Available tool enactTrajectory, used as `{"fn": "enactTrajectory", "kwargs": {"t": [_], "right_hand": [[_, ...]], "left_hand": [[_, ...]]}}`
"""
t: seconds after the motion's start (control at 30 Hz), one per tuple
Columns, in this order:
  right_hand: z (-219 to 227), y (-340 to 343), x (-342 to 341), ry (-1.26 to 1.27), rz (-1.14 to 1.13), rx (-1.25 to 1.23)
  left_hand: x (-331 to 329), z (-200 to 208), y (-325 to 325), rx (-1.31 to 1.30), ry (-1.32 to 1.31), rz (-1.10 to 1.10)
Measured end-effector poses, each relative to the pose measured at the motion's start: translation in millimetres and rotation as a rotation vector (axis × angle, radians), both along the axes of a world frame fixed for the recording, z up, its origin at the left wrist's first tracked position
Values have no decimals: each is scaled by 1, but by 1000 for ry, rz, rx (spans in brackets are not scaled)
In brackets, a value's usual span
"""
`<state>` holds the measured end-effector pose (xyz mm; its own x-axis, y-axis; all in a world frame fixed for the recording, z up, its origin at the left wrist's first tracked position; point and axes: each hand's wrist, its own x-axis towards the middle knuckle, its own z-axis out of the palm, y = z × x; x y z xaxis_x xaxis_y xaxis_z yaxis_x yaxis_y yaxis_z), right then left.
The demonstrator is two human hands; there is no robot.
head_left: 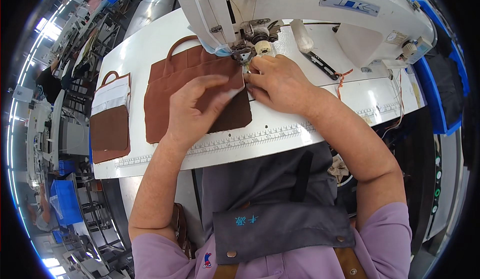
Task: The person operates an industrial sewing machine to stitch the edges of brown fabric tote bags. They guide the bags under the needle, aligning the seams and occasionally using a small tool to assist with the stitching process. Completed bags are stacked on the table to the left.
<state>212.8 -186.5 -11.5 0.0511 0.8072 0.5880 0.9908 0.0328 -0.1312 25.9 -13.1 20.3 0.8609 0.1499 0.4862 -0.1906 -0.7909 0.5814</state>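
A reddish-brown bag panel (165, 94) with a loop handle lies flat on the sewing machine's bed, its upper right corner by the presser foot (243, 55). A darker brown piece (235, 116) shows at its lower right. Over the panel is my left hand (192, 106), somewhat blurred, thumb and fingers apart; a pale smear at the thumb tip is hard to make out. My right hand (282, 84) is beside the needle area, fingers bent and closed at the panel's right edge; their tips are partly hidden.
The white sewing machine (300, 4) arches over the far side. A smaller brown piece with a handle (110, 124) lies at the left. Right of the needle are a black cutter (320, 65) and orange thread (341, 81). A ruler strip (230, 141) runs along the near edge; a blue bin (432, 96) stands right.
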Motion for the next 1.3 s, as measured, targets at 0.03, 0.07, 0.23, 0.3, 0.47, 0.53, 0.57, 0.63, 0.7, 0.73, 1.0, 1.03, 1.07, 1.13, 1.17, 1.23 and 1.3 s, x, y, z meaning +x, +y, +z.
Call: {"fn": "enactTrajectory", "kwargs": {"t": [0.03, 0.07, 0.23, 0.3, 0.47, 0.53, 0.57, 0.63, 0.7, 0.73, 1.0, 1.03, 1.07, 1.13, 1.17, 1.23, 1.3], "right_hand": [[0, 0, 0, -16, -7, -1], [1, 0, 0, -24, -12, -10], [1, -1, 1, -82, -22, -10], [1, -2, 2, -123, -14, -11], [4, -6, 3, -156, -13, -55], [3, -6, 3, -152, -18, -51], [4, -6, 2, -146, -20, -44], [5, -5, 0, -129, -14, -20], [6, -8, 2, -110, -7, -44], [6, -9, 2, -101, -5, -57], [6, -12, 4, -14, -25, -12], [7, -12, 4, 14, -28, -16], [5, -11, 3, 29, -25, 27], [1, -8, 2, 53, -15, 116], [1, -7, 3, 49, -9, 101], [1, -10, 5, 42, -5, 67], [2, -10, 5, 29, 19, 51]], "left_hand": [[4, 0, -9, 46, 13, -7], [6, 0, -13, 93, 27, -13], [8, -9, -2, 377, 403, -168], [8, 2, 1, 238, 483, -194], [11, 11, -5, 329, 560, -174], [16, 20, -5, 268, 611, -188], [18, 25, -2, 217, 640, -200], [19, 36, 7, 109, 682, -223], [20, 37, 8, 153, 682, -224], [21, 37, 8, 173, 681, -226], [6, 1, -10, 478, 465, -91], [6, 0, -12, 441, 474, -82], [5, -2, -13, 404, 483, -72], [4, -8, -14, 301, 453, -76], [3, -10, -14, 250, 437, -79], [4, -2, -10, 165, 438, -110], [4, 1, -8, 115, 431, -132]]}}
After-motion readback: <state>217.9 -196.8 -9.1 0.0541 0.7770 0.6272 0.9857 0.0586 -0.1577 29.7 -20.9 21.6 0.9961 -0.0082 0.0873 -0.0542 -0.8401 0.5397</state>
